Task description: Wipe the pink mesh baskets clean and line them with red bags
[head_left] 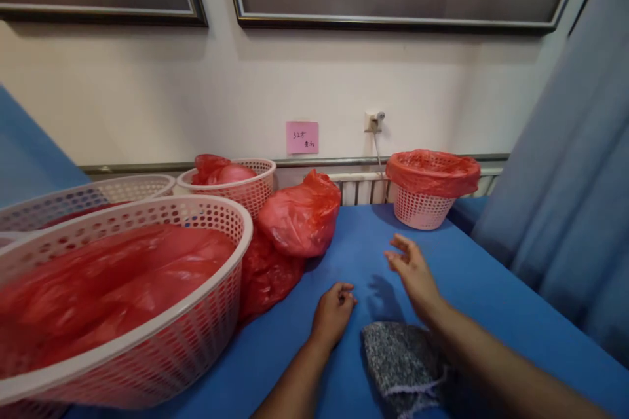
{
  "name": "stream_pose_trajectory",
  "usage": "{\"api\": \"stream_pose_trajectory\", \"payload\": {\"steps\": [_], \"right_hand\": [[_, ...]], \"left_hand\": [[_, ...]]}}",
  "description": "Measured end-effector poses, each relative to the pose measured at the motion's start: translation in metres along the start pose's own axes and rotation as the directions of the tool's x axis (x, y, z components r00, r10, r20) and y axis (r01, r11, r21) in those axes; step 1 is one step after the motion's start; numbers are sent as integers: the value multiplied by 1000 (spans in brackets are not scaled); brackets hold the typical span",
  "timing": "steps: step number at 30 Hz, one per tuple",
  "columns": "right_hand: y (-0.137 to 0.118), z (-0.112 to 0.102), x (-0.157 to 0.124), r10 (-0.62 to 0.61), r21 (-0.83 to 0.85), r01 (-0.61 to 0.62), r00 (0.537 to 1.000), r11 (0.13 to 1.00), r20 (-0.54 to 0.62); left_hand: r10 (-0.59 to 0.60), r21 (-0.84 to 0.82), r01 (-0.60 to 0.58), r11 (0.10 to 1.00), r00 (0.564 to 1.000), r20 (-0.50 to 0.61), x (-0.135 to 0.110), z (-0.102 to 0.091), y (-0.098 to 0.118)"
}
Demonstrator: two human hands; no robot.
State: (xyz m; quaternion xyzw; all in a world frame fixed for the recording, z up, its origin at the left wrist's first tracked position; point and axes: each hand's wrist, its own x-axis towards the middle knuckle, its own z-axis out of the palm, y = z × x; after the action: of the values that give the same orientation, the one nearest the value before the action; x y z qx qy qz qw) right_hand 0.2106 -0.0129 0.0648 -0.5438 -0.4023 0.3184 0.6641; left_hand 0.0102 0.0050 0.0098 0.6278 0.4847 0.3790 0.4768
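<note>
My left hand (335, 314) rests low over the blue table, its fingers curled in and nothing visible in them. To its right my right hand (411, 270) is raised above the surface, fingers apart and holding nothing, casting a shadow below. Beneath my right forearm lies a dark grey speckled fabric piece (400, 360) with a frayed whitish edge; the forearm hides part of it. Neither hand touches its visible part.
A large white perforated basket (246, 229) lined with red plastic fills the left. Behind it are more baskets and a stuffed red plastic bag (304, 216). A smaller red-lined basket (423, 209) stands at the back right. A blue curtain (565, 209) hangs on the right.
</note>
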Motion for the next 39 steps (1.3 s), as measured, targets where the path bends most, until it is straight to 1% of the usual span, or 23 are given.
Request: {"api": "stream_pose_trajectory", "payload": {"steps": [2, 3, 4, 6, 9, 12, 15, 17, 21, 23, 25, 27, 28, 29, 30, 31, 32, 33, 34, 35, 36, 37, 39], "right_hand": [[13, 29, -45, 95, 113, -104, 992, 988, 86], [19, 39, -60, 135, 146, -153, 983, 977, 123], [24, 47, -71, 183, 161, -206, 972, 965, 145], [33, 53, -78, 286, 178, -321, 938, 930, 195], [41, 45, -68, 397, 227, -475, 862, 850, 315], [44, 30, -56, 440, 315, -592, 784, 742, 438], [48, 20, -48, 486, 405, -679, 727, 613, 484], [50, 17, -44, 508, 426, -714, 697, 556, 505], [51, 14, -39, 517, 415, -757, 650, 505, 557], [50, 14, -38, 528, 419, -771, 635, 480, 564], [47, 13, -37, 543, 425, -779, 627, 461, 559], [45, 12, -37, 552, 430, -779, 626, 456, 551], [43, 13, -37, 553, 432, -779, 627, 454, 549], [42, 13, -37, 555, 433, -779, 627, 453, 547], [40, 13, -38, 556, 432, -779, 627, 455, 545], [39, 13, -38, 558, 430, -778, 628, 457, 543], [37, 13, -39, 561, 428, -778, 629, 461, 539], [36, 13, -39, 564, 426, -777, 630, 464, 534], [36, 13, -40, 567, 425, -776, 631, 467, 529], [35, 14, -40, 569, 425, -774, 633, 469, 525], [35, 14, -41, 570, 426, -773, 634, 469, 523], [34, 14, -41, 569, 430, -772, 636, 468, 522], [34, 14, -42, 559, 442, -764, 645, 469, 521]], "left_hand": [[7, 1, -7, 1000, 1000, 4, -1, 1, 0], [11, 2, -11, 1000, 1000, 8, -2, 1, 0], [15, 2, -15, 1000, 1000, 10, -3, 1, -1], [22, 0, -22, 1000, 1000, 11, -5, 1, 0], [27, -4, -27, 1000, 1000, -2, -8, 3, -1], [17, -25, -17, 1000, 1000, -6, -10, 4, -2], [-1, -58, 1, 998, 1000, -2, -11, 5, -3], [-10, -74, 10, 997, 1000, -10, -10, 4, -2], [-22, -63, 19, 998, 999, -50, -9, 6, 0], [-20, -32, 16, 999, 995, -101, -17, 8, 6], [4, 10, -2, 1000, 985, -173, -34, 6, 19], [107, 113, -82, 990, 966, -235, -64, -3, 42], [273, 294, -205, 934, 938, -215, -82, -12, 57], [441, 472, -317, 822, 880, -176, -101, -25, 75], [588, 631, -389, 671, 798, -134, -120, -40, 94], [724, 757, -416, 503, 682, -105, -136, -58, 114], [820, 852, -392, 348, 568, -73, -150, -79, 134], [875, 921, -320, 223, 481, -45, -161, -100, 152], [883, 970, -205, 134, 468, -23, -169, -121, 168], [869, 994, -93, 62, 494, -8, -173, -142, 182], [839, 1000, -6, -2, 545, 5, -176, -161, 192], [783, 996, 53, -73, 622, 24, -177, -178, 199], [660, 976, 139, -169, 751, 7, -177, -202, 204]]}}
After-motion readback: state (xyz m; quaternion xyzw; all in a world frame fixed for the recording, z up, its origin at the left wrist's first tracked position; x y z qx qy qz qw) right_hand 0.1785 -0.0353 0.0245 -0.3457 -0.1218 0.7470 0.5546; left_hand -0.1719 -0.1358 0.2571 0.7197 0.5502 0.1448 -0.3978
